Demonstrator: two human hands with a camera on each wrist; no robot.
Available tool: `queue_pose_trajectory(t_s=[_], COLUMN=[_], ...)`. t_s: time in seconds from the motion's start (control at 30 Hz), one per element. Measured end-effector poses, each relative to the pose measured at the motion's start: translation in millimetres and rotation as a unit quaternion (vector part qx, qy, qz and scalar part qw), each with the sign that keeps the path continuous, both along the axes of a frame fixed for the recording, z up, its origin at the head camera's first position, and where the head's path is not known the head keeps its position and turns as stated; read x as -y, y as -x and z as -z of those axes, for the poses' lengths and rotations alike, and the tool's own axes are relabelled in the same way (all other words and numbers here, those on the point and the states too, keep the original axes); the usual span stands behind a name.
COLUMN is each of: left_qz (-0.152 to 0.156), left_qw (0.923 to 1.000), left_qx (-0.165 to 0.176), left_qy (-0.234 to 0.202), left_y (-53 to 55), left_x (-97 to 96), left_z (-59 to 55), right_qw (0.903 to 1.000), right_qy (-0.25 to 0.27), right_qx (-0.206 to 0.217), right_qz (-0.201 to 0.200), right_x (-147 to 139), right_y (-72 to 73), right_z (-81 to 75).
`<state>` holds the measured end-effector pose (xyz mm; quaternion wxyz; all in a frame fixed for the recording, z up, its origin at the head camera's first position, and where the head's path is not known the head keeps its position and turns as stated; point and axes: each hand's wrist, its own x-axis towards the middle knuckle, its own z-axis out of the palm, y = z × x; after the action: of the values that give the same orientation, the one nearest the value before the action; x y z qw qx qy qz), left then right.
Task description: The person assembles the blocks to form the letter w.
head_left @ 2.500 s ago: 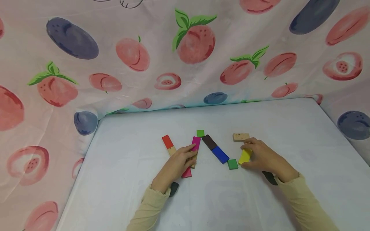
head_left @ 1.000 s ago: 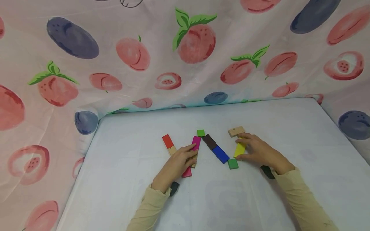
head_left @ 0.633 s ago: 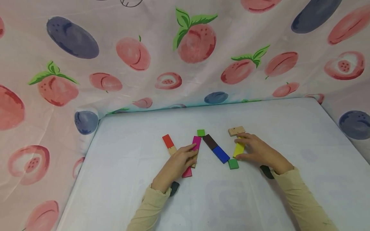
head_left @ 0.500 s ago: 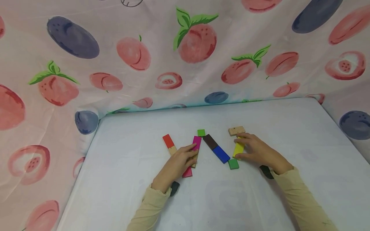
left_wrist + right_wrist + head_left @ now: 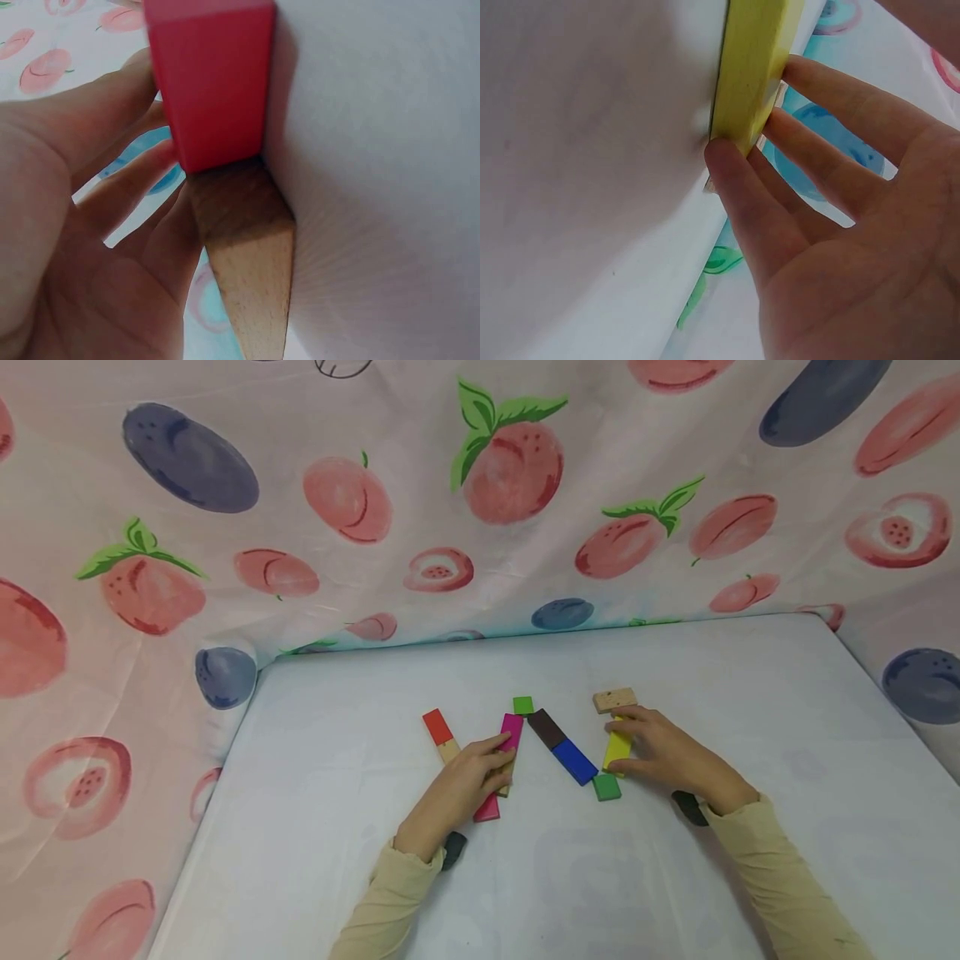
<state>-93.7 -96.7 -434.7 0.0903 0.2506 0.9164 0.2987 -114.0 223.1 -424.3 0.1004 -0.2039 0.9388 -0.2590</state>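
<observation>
My left hand (image 5: 455,785) lies over a slanting row of blocks, its fingertips on the magenta block (image 5: 512,727). Below that hand a pinkish-red block (image 5: 487,808) shows, and the left wrist view has it end to end with a bare wood block (image 5: 251,270), close beside the fingers. My right hand (image 5: 671,756) pinches a yellow block (image 5: 617,750) between thumb and fingertips. In the right wrist view those fingertips meet the yellow block (image 5: 754,75) at its end and side. A green block (image 5: 607,787) sits at its near end, a natural wood block (image 5: 614,700) at its far end.
Between the hands a dark brown block (image 5: 545,728) and a blue block (image 5: 574,762) form a slanting line. A light green block (image 5: 522,705) sits above the magenta one. Further left lies an orange-red block (image 5: 437,727). A fruit-print cloth (image 5: 300,602) hangs behind the white table (image 5: 337,710).
My right hand has moved left with the yellow block, bringing it up to the green one. The natural wood block at its far end has shifted left and turned slightly. My left hand stays put.
</observation>
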Motion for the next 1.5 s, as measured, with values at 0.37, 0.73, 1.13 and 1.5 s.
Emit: queue_pose_trajectory(t_s=[0.37, 0.73, 1.13, 1.5], left_qz=[0.001, 0.000, 0.005, 0.000], left_qw=[1.0000, 1.0000, 1.0000, 1.0000], left_qx=[-0.001, 0.000, -0.004, -0.009], left_qy=[-0.002, -0.003, -0.006, -0.002], left_y=[0.3, 0.3, -0.8, -0.7], left_x=[0.7, 0.7, 1.8, 1.2], left_z=[1.5, 3.6, 3.4, 3.3], right_qw=[0.9999, 0.9995, 0.9987, 0.9968], right_qy=[-0.009, -0.010, -0.016, -0.006], right_qx=[-0.003, -0.029, -0.035, -0.073], right_qz=[0.005, 0.010, 0.033, 0.030], right_x=[3, 2, 2, 2], right_y=[-1.1, 2.5, 18.3, 37.0], right_z=[-2.2, -14.2, -20.8, -17.5])
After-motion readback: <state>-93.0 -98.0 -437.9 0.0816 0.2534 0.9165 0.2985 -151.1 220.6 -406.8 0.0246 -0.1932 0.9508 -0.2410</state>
